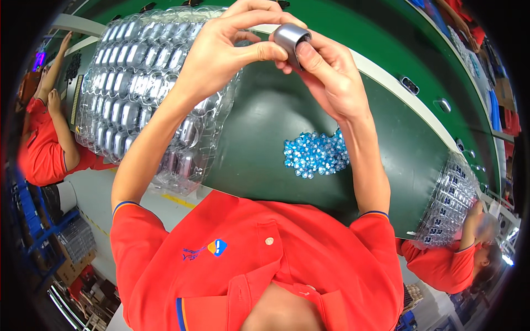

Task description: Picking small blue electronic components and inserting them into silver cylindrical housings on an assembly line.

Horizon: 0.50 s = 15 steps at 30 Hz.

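Both hands hold up a rounded grey plastic shell [289, 39], hollow at its right end, above the far side of the green table. My left hand [237, 41] pinches its left side between thumb and fingers. From the right, my right hand [330, 71] grips it, the thumb pressed at the open end and the fingers behind. Whether a small part sits inside the shell cannot be made out. Below my right hand, beside the forearm, lies a pile of small shiny blue pieces [316, 155] on the green tabletop [259, 121].
Stacked clear plastic trays [124, 83] full of grey shells stand at the left. More trays [448, 204] are at the right, by a co-worker [441, 265]. Another co-worker [47, 143] is at the far left. Beyond a pale rail, a green conveyor [381, 38] carries a few parts.
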Each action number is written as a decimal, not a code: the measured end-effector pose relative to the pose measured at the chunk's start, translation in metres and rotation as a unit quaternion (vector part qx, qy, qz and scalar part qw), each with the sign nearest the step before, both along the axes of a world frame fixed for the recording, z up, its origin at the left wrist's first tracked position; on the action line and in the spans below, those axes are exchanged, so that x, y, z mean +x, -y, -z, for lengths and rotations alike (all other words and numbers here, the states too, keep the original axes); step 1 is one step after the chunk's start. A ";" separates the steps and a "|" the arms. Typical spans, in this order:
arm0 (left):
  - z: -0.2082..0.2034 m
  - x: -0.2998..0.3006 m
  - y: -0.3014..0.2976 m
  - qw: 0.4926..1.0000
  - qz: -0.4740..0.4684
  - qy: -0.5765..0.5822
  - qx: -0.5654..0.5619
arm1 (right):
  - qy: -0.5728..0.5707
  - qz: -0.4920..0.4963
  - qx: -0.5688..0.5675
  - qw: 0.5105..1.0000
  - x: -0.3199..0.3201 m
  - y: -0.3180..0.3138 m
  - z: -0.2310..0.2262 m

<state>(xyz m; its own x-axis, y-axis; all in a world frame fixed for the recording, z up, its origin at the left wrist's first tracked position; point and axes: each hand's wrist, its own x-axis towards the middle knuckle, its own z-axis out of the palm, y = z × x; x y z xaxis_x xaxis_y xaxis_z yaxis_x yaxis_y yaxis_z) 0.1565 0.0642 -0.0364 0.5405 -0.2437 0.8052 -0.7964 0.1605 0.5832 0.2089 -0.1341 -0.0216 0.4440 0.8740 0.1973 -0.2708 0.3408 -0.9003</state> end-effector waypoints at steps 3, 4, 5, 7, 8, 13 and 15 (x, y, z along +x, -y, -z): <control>-0.017 -0.014 0.007 0.999 0.016 -0.028 -0.028 | 0.000 0.029 -0.040 0.999 0.004 -0.001 0.008; -0.057 -0.027 0.017 0.952 -0.199 -0.107 0.208 | 0.066 0.068 -0.057 0.994 0.023 -0.003 0.028; -0.078 -0.040 0.016 0.799 -0.393 -0.170 0.422 | 0.134 0.101 -0.078 0.983 0.043 -0.003 0.043; -0.044 -0.050 -0.064 0.779 -0.483 -0.205 0.342 | 0.431 0.302 -0.280 0.803 0.110 0.010 0.064; -0.049 -0.071 -0.101 0.725 -0.550 -0.206 0.361 | 0.429 0.302 -0.288 0.801 0.122 0.016 0.071; -0.011 -0.115 -0.254 0.476 -0.623 -0.329 0.526 | 0.666 0.342 -0.344 0.567 0.166 0.061 0.095; 0.004 -0.111 -0.260 0.481 -0.587 -0.382 0.527 | 0.663 0.356 -0.327 0.571 0.155 0.074 0.084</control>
